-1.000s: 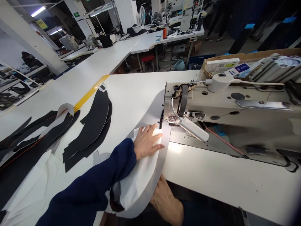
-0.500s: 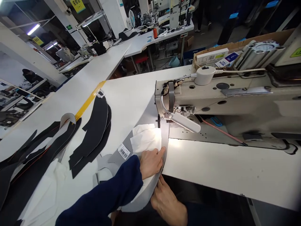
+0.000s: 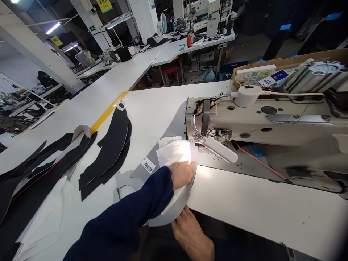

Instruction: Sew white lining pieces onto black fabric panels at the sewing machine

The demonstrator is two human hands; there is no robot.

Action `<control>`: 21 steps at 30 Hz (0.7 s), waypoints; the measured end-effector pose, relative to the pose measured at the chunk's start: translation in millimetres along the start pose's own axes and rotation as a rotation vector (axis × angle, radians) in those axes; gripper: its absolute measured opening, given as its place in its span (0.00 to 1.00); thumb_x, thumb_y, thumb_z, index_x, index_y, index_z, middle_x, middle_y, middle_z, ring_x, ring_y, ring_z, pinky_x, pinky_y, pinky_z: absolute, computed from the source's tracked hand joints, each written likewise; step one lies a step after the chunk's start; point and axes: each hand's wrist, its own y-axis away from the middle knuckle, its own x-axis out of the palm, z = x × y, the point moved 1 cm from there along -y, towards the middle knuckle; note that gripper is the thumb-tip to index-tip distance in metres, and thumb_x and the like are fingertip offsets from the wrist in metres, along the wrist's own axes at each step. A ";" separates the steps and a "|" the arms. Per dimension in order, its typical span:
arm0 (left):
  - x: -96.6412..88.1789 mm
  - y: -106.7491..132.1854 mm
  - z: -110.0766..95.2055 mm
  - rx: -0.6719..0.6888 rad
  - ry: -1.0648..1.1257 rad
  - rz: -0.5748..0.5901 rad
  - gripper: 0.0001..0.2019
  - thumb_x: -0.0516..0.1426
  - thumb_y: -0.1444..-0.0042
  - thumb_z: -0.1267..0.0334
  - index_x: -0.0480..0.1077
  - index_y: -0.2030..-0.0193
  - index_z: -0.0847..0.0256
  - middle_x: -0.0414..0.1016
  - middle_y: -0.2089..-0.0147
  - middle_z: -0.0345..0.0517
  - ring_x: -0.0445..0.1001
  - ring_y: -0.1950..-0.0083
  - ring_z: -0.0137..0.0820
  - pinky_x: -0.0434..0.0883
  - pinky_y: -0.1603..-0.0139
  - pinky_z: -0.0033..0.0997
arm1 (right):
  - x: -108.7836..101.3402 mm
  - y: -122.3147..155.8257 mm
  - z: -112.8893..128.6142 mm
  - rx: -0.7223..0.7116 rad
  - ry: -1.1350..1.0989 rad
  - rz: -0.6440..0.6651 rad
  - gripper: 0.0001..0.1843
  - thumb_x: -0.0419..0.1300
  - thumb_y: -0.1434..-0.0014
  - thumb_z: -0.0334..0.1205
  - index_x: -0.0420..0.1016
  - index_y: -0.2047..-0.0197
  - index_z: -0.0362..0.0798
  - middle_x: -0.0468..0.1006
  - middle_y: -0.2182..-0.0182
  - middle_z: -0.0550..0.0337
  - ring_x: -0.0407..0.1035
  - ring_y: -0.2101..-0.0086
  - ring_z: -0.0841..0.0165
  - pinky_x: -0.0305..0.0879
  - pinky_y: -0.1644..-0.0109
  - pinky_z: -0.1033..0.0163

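A curved grey fabric piece [image 3: 176,214] lies under the head of the sewing machine [image 3: 214,116], its lower end hanging at the table's front edge. White thin sheets [image 3: 174,150] rest on it, and a white barcode label [image 3: 148,165] lies to their left. My left hand [image 3: 182,174], in a navy sleeve, presses down on the sheets and fabric near its right edge, fingers bent, just in front of the lit needle area. Lower down, my right hand [image 3: 191,232] pinches the fabric's edge; its fingertips are partly hidden beneath the fabric.
Stacked black curved pieces [image 3: 108,152] lie to the left, with more dark strips [image 3: 62,159] and white sheets [image 3: 46,221] beyond. A small lamp [image 3: 221,149] juts out before the machine head. Yellow tape [image 3: 107,114] crosses the table. Behind the machine stands a cardboard box [image 3: 304,58].
The grey fabric, with its sheets and label, has moved forward toward the needle. My left hand has travelled with it. My right hand keeps to the lower edge. The camera view has shifted slightly.
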 end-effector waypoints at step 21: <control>-31.6 -6.8 6.6 -0.018 -0.024 -0.101 0.14 0.46 0.40 0.59 0.69 0.52 0.50 0.65 0.53 0.48 0.69 0.56 0.39 0.66 0.68 0.32 | 34.3 -22.3 17.4 0.110 -0.017 0.024 0.21 0.53 0.44 0.28 0.65 0.46 0.36 0.69 0.49 0.40 0.62 0.48 0.56 0.60 0.44 0.48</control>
